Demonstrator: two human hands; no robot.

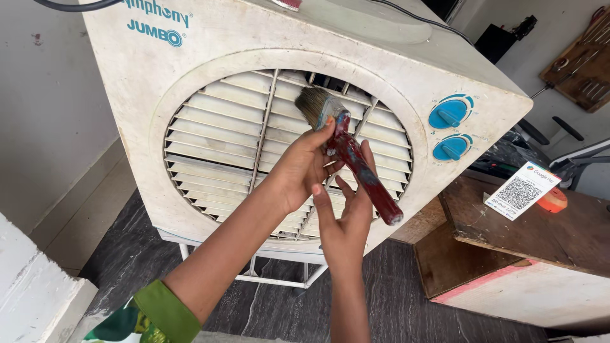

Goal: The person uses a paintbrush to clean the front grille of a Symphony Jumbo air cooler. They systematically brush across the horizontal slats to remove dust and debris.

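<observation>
Paintbrush (352, 155) between both hands, bristles above grip.

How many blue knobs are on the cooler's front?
2: the upper knob and the lower knob, stacked at the right of the cooler beside its grille. None seem hidden.

I have one view only, from the head camera. It looks down and forward, close upon the air cooler (190, 82) front and its louvred grille (222, 146); floor (394, 298) below, wooden bench (540, 228) at right.
</observation>
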